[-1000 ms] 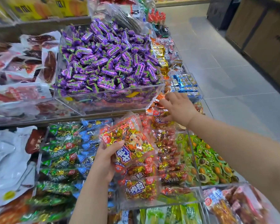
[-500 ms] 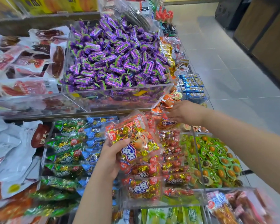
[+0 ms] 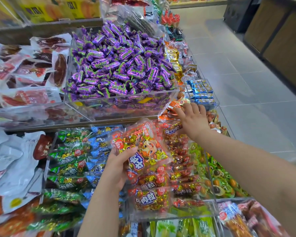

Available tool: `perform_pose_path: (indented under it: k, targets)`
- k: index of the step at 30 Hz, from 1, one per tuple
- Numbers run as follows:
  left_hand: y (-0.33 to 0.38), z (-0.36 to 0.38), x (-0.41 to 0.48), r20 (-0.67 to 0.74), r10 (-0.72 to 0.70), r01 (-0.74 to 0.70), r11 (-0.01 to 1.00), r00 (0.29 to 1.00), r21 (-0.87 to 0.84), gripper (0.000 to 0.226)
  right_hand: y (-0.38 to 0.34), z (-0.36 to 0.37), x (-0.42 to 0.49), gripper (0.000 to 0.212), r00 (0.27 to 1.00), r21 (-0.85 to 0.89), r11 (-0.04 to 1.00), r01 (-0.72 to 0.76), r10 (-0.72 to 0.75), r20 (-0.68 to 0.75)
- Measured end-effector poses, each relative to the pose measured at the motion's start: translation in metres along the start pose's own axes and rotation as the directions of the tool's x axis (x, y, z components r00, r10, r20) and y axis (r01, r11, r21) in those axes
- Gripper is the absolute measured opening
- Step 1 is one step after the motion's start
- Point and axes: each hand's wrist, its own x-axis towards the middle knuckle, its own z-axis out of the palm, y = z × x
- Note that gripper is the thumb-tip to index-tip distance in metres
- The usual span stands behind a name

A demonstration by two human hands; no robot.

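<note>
My left hand point(image 3: 119, 168) grips an orange bag of foil-wrapped beef cubes point(image 3: 143, 147) with a cartoon tiger on it, holding it tilted above the clear bin point(image 3: 169, 215) of matching orange bags. My right hand point(image 3: 193, 120) reaches to the back of that bin. Its fingers lie stretched out on small orange packets point(image 3: 175, 105) under the corner of the purple-candy box, and its thumb sits by an orange bag point(image 3: 172, 131). I see nothing lifted in the right hand.
A clear box heaped with purple candies point(image 3: 120, 65) stands on the upper shelf. Green and blue bags point(image 3: 72, 161) fill the bin on the left, green snack packs point(image 3: 219, 177) the right. White meat pouches point(image 3: 15, 159) lie far left. The tiled aisle point(image 3: 246, 82) runs along the right.
My right hand went from the edge of the candy box down towards the orange bags, and its fingers now stretch out onto the small orange packets. The left hand keeps hold of the bag.
</note>
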Motion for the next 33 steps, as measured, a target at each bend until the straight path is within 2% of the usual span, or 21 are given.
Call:
perform_pose_path:
  k: [4, 6, 7, 8, 9, 10, 11, 13, 14, 17, 20, 23, 26, 27, 28, 29, 30, 31, 33]
  targets:
    - [0.003, 0.006, -0.003, 0.009, 0.005, -0.006, 0.999, 1.0, 0.047, 0.081, -0.014, -0.016, -0.003, 0.095, 0.987, 0.07, 0.996, -0.061, 0.05, 0.15]
    - [0.004, 0.009, -0.006, 0.018, 0.011, -0.012, 0.999, 1.0, 0.044, 0.081, -0.016, -0.036, -0.018, 0.084, 0.992, 0.278, 0.957, -0.078, 0.047, 0.115]
    - [0.004, 0.01, -0.008, 0.024, 0.019, -0.02, 0.999, 1.0, 0.038, 0.079, -0.017, -0.046, -0.029, 0.069, 0.995, 0.505, 0.858, -0.096, 0.073, 0.064]
    - [0.004, 0.012, -0.01, 0.031, 0.027, -0.028, 0.999, 0.999, 0.028, 0.078, -0.019, -0.06, -0.042, 0.049, 0.991, 0.758, 0.64, -0.128, 0.108, 0.076]
    - [0.003, 0.015, -0.012, 0.04, 0.031, -0.031, 0.999, 0.999, 0.015, 0.075, -0.025, -0.074, -0.057, 0.032, 0.984, 0.918, 0.358, -0.174, 0.086, 0.153]
    - [0.002, 0.017, -0.014, 0.051, 0.027, -0.027, 1.0, 0.998, 0.002, 0.073, -0.032, -0.086, -0.073, 0.023, 0.978, 0.966, 0.151, -0.208, 0.025, 0.207]
    - [0.0, 0.021, -0.016, 0.064, 0.019, -0.018, 1.0, 0.998, -0.007, 0.073, -0.04, -0.093, -0.087, 0.025, 0.978, 0.975, 0.098, -0.202, -0.042, 0.206]
    - [-0.001, 0.027, -0.022, 0.07, 0.005, -0.006, 1.0, 0.998, 0.002, 0.08, -0.053, -0.097, -0.109, 0.031, 0.976, 0.972, 0.159, -0.175, -0.102, 0.192]
    - [-0.002, 0.028, -0.024, 0.061, 0.006, -0.007, 1.0, 0.998, 0.014, 0.084, -0.056, -0.096, -0.114, 0.029, 0.973, 0.971, 0.136, -0.197, -0.096, 0.211]
    - [-0.004, 0.026, -0.031, 0.027, -0.002, 0.001, 0.999, 1.0, 0.042, 0.092, -0.056, -0.087, -0.121, 0.021, 0.945, 0.942, -0.092, -0.323, -0.091, 0.315]
    - [-0.007, 0.021, -0.036, 0.009, 0.0, 0.0, 1.0, 1.0, 0.031, 0.08, -0.056, -0.082, -0.127, 0.02, 0.913, 0.847, -0.352, -0.398, -0.069, 0.401]
    - [-0.009, 0.022, -0.04, 0.007, -0.026, 0.026, 0.999, 1.0, -0.029, 0.067, -0.061, -0.083, -0.134, 0.03, 0.905, 0.811, -0.468, -0.352, 0.051, 0.422]
    - [-0.01, 0.024, -0.043, -0.085, -0.029, 0.025, 0.999, 0.996, -0.048, 0.086, -0.063, -0.085, -0.138, 0.033, 0.85, 0.828, -0.484, -0.282, 0.275, 0.45]
    - [-0.01, 0.023, -0.043, -0.109, -0.02, 0.015, 0.999, 0.994, -0.049, 0.095, -0.062, -0.084, -0.139, 0.045, 0.824, 0.834, -0.474, -0.282, 0.325, 0.463]
    - [-0.009, 0.022, -0.045, -0.122, -0.001, -0.004, 0.999, 0.992, -0.039, 0.098, -0.062, -0.082, -0.14, 0.067, 0.811, 0.853, -0.422, -0.306, 0.354, 0.466]
    - [-0.008, 0.021, -0.046, -0.126, 0.027, -0.03, 0.999, 0.992, -0.015, 0.096, -0.061, -0.081, -0.141, 0.094, 0.819, 0.889, -0.304, -0.342, 0.368, 0.441]
    - [-0.006, 0.02, -0.047, -0.124, 0.055, -0.053, 0.998, 0.991, 0.018, 0.091, -0.061, -0.081, -0.143, 0.116, 0.848, 0.922, -0.129, -0.365, 0.363, 0.386]
    - [-0.004, 0.02, -0.048, -0.109, 0.075, -0.068, 0.996, 0.991, 0.063, 0.087, -0.06, -0.08, -0.145, 0.127, 0.887, 0.932, 0.073, -0.355, 0.34, 0.311]
    - [0.001, 0.02, -0.05, -0.07, 0.105, -0.094, 0.985, 0.992, 0.147, 0.071, -0.056, -0.079, -0.143, 0.13, 0.959, 0.867, 0.44, -0.235, 0.252, 0.132]
